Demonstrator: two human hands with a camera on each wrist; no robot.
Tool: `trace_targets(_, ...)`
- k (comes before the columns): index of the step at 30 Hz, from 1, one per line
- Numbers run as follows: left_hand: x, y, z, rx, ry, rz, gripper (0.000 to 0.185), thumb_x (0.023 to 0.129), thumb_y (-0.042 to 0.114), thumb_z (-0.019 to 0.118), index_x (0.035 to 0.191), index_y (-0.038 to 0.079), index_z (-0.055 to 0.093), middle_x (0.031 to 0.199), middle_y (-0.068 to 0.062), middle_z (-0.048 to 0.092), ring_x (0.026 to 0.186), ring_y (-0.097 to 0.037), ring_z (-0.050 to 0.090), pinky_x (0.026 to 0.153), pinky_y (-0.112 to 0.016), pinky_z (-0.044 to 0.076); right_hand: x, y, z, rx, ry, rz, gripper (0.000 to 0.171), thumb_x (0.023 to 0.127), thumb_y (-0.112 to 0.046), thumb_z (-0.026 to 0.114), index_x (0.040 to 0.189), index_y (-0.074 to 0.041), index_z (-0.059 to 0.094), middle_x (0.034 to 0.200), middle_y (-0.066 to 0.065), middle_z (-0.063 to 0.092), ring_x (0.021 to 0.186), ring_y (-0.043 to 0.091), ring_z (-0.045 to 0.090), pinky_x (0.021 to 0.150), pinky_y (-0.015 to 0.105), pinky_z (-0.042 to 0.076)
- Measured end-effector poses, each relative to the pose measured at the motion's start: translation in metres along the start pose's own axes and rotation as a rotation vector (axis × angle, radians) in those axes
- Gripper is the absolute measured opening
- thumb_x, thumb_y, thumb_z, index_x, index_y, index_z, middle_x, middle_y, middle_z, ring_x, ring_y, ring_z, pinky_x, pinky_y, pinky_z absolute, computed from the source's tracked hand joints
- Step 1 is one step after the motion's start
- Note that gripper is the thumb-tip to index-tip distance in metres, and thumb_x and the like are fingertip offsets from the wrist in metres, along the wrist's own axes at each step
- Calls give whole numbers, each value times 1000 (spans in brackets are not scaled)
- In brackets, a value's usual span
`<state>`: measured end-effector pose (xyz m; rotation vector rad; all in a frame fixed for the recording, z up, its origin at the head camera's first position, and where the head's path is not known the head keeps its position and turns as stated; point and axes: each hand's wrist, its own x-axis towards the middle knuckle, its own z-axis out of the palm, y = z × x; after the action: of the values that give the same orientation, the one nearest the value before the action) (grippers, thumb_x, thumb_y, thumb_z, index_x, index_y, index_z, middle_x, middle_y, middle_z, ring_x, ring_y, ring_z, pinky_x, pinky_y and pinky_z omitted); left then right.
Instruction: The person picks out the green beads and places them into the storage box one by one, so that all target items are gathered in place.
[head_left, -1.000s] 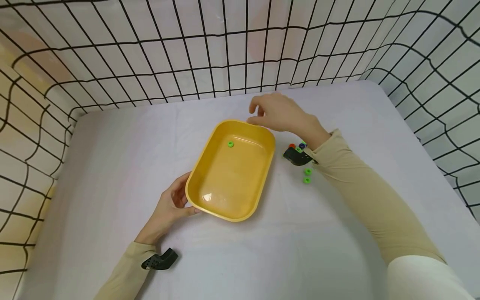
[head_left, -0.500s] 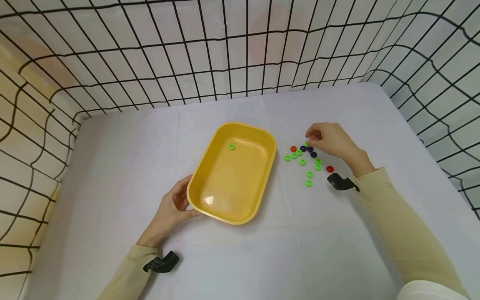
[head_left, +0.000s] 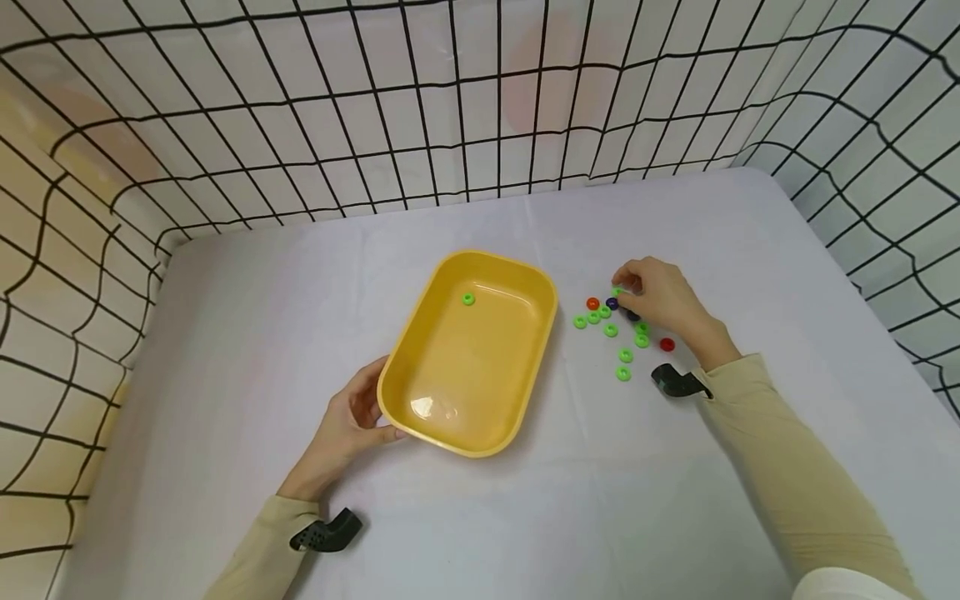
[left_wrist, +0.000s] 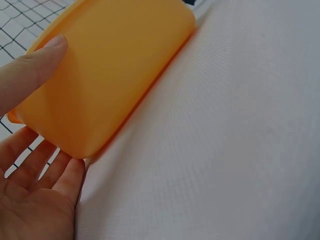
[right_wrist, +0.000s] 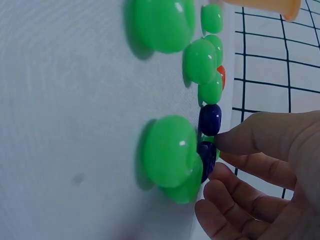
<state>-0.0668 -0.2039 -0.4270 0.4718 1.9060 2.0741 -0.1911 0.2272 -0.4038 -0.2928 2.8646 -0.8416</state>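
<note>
A yellow tray (head_left: 420, 377) sits mid-table with one green ring (head_left: 468, 298) inside it. My left hand (head_left: 372, 414) holds the tray's near-left corner, thumb on the wall (left_wrist: 115, 75) and fingers (left_wrist: 65, 175) beneath. To the tray's right lie several loose rings: green ones (head_left: 611, 329), an orange one (head_left: 592, 303), a red one (head_left: 667, 344) and a dark blue one (head_left: 612, 303). My right hand (head_left: 621, 290) is at the far side of this cluster, thumb and forefinger pinching a small green ring (head_left: 617, 292). In the right wrist view the fingertips (right_wrist: 222, 142) meet beside the dark blue rings (right_wrist: 210, 119).
A white cloth covers the table (head_left: 525, 517). A black wire grid fence (head_left: 450, 125) walls in the back and both sides. Black wrist mounts show at my left sleeve (head_left: 326, 532) and right sleeve (head_left: 675, 382).
My right hand left the tray's far rim, moved right to the ring cluster, and settled lower onto a green ring. The left hand stayed on the tray.
</note>
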Motion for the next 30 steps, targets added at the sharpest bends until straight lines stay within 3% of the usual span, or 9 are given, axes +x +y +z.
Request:
trace_targets(12, 1, -3, -1, -19, -11, 40, 88, 66, -15, 73, 141, 2, 31, 143, -20, 31, 125, -34, 37, 102, -28, 39, 0, -3, 4, 13, 22, 49, 19, 83, -9, 58, 99, 1, 63, 91, 16, 58, 84, 28, 52, 71, 39, 44)
trace_targets(30, 1, -3, -3, -35, -9, 21, 87, 66, -14, 73, 140, 2, 31, 143, -18, 31, 127, -33, 37, 102, -29, 38, 1, -3, 4, 18, 68, 44, 16, 78, -11, 64, 90, -2, 66, 78, 10, 61, 74, 23, 54, 63, 31, 41)
